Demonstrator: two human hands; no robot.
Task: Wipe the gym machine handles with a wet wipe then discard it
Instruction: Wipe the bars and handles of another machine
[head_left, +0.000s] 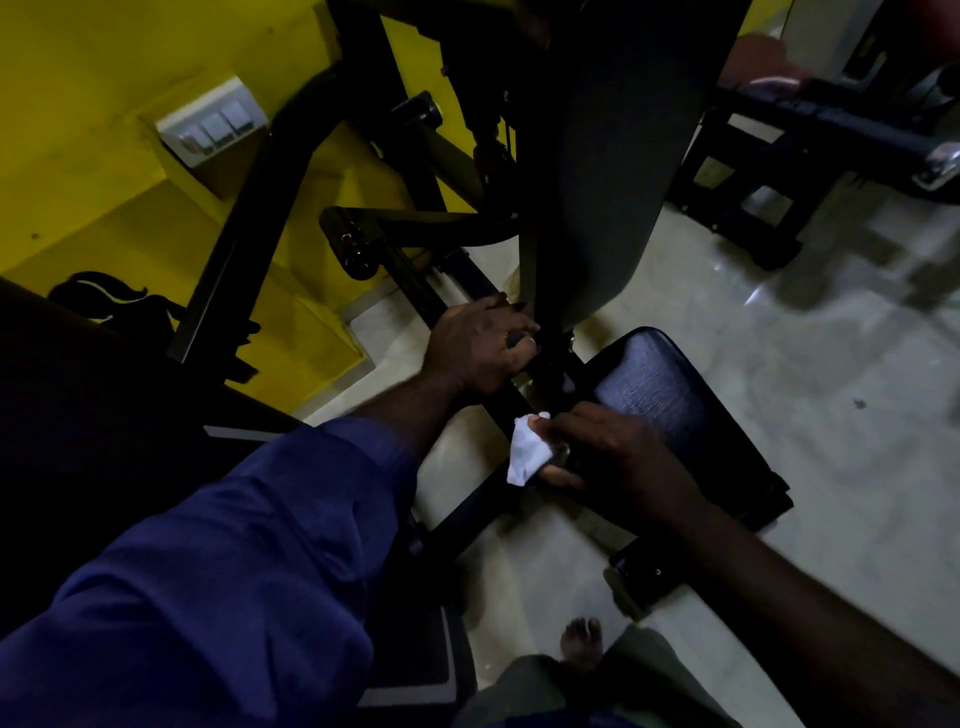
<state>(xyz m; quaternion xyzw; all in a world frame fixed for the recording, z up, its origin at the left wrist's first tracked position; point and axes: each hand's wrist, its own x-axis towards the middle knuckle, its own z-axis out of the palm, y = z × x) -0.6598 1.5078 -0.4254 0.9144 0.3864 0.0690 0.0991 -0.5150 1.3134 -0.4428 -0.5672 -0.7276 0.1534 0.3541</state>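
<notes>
A black gym machine fills the middle of the head view, with a dark back pad (613, 156) above and a black seat pad (670, 395) below. My left hand (478, 348) grips a black bar of the frame (467, 280) just left of the seat. My right hand (608, 447) pinches a crumpled white wet wipe (527, 452) against a dark part at the seat's near-left edge. What lies under the wipe is too dark to make out.
A yellow wall (104, 130) with a white switch plate (208, 127) stands at the left. Another black machine (810, 135) sits at the back right on the pale tiled floor (779, 364). My bare foot (582, 642) shows at the bottom.
</notes>
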